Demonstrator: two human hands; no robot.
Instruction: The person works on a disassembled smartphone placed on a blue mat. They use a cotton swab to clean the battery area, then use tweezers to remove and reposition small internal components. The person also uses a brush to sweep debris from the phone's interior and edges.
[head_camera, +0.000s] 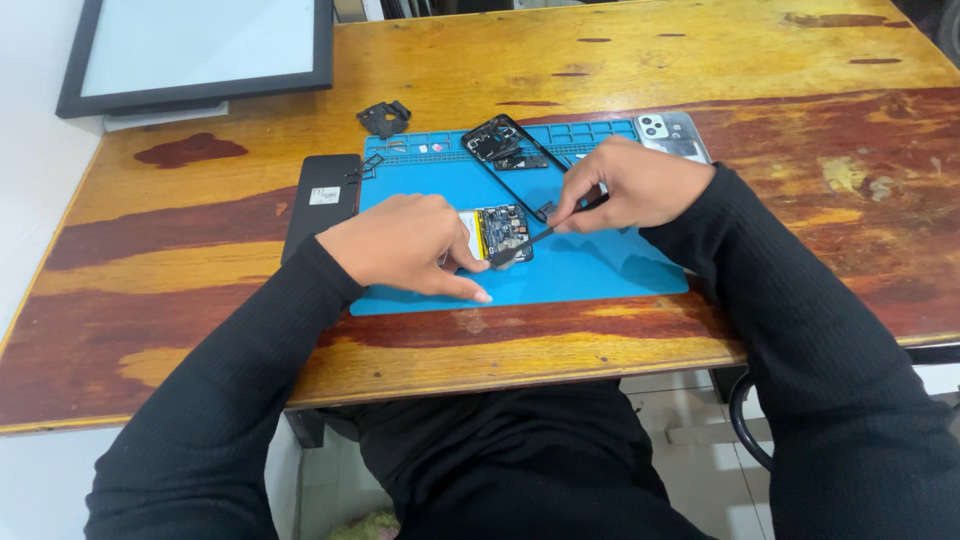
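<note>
An opened phone (497, 234) is worked on with a thin tool (540, 236) on a blue mat (590, 270).

The phone is pinned flat near the mat's front edge by the left hand (400, 245), its fingers closed on the phone's near end. The tool is pinched in the right hand (635, 185), its tip touching the circuit board. A black frame (510, 150) lies behind, and a black slab (322, 200) rests on the desk (200, 250) beside the mat.

Two hands are at work: the left hand (400, 245) and the right hand (635, 185). One opened phone (500, 232), one thin tool (535, 238), one blue mat (580, 270), one black phone frame (505, 145), one silver back cover (675, 135), one black slab (322, 200), one small black bracket (383, 118), one framed screen (195, 50) and one wooden table (760, 60).
</note>
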